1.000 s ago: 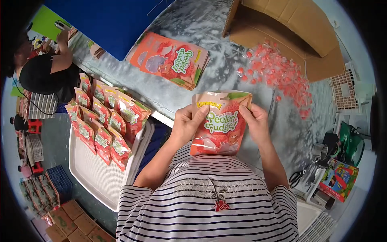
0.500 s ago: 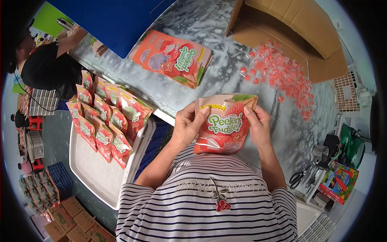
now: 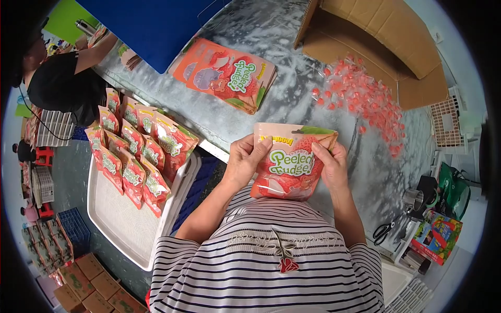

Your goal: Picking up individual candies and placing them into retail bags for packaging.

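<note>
A pink-and-red candy pouch (image 3: 287, 169) stands upright just in front of my body, held at its two sides near the top. My left hand (image 3: 246, 160) pinches its left edge, thumb on the front. On the opposite edge, my right hand (image 3: 331, 166) grips with its thumb across the printed face. The fingers behind the pouch are hidden. Beyond it lies a stack of flat pouches (image 3: 224, 75) of the same print. Wrapped red candies (image 3: 360, 94) spill over the table at the far right.
An open cardboard box (image 3: 376, 47) stands behind the candies. At left, a white tray (image 3: 117, 224) carries several filled pouches (image 3: 133, 177). A blue panel (image 3: 146, 26) rises at the back. Black-handled scissors (image 3: 384, 232) lie at right. Another person (image 3: 62, 78) works at far left.
The pouch has flattened at its top, and its front now faces me more fully. My right thumb has shifted slightly left and lower across it. The person at far left has moved.
</note>
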A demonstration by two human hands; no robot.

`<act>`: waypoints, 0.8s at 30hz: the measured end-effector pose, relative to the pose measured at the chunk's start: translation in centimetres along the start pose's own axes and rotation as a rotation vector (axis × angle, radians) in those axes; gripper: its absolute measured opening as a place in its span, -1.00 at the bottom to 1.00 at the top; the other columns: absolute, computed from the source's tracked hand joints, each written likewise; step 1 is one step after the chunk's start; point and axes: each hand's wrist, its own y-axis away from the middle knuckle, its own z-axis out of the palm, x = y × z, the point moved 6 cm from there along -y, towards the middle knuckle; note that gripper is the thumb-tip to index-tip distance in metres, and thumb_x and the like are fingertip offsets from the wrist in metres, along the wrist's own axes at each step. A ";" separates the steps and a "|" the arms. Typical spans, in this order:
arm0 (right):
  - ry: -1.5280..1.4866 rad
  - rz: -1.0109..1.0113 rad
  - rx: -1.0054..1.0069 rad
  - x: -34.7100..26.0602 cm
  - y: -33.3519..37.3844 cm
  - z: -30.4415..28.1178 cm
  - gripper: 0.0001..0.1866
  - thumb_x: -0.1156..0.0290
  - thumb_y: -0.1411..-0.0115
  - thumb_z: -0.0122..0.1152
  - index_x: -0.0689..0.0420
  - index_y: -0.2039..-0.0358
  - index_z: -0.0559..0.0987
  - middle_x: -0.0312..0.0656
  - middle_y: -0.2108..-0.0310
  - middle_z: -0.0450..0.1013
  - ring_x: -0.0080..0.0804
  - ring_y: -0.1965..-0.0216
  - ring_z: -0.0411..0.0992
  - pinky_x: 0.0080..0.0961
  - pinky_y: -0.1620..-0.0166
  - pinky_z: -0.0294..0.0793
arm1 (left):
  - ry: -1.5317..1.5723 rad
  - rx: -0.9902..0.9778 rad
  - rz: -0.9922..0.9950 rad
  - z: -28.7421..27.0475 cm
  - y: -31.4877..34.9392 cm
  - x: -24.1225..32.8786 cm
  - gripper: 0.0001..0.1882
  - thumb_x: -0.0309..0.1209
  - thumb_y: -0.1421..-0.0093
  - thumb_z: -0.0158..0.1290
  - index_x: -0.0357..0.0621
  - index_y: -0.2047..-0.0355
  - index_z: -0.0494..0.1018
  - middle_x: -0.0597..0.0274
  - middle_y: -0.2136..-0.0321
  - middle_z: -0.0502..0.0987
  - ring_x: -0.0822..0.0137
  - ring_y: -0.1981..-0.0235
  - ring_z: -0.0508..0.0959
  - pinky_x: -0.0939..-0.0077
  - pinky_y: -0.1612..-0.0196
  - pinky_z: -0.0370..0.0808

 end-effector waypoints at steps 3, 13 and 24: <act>-0.012 0.073 0.029 -0.2 0.1 0.2 -0.85 0.51 -0.19 0.19 0.24 0.53 0.52 -0.40 0.52 0.45 -0.75 0.48 0.32 -0.69 0.37 0.35 | 0.018 -0.083 -0.030 0.7 -0.2 0.2 -0.77 -0.39 -0.19 0.16 -0.28 0.21 0.54 0.30 0.40 0.60 0.58 0.41 0.52 0.65 0.33 0.48; 0.148 0.108 -0.200 -1.7 0.1 2.3 -0.86 0.58 -0.14 0.15 0.34 0.32 0.63 -0.20 0.41 0.58 -0.57 0.39 0.51 -0.61 0.28 0.51 | -0.083 -0.174 0.042 2.6 0.2 1.3 -0.74 -0.45 -0.14 0.19 -0.31 0.16 0.55 0.24 0.33 0.62 0.54 0.33 0.55 0.61 0.24 0.51; 0.720 -0.130 -0.230 -4.4 -0.5 1.6 -0.71 0.51 -0.19 0.16 0.39 0.64 0.45 -0.26 0.60 0.47 -0.70 0.62 0.23 -0.59 0.55 0.21 | -0.277 -0.255 -0.042 1.0 0.1 1.9 -0.72 -0.42 -0.24 0.06 -0.19 0.04 0.53 0.38 0.38 0.59 0.66 0.42 0.42 0.71 0.36 0.40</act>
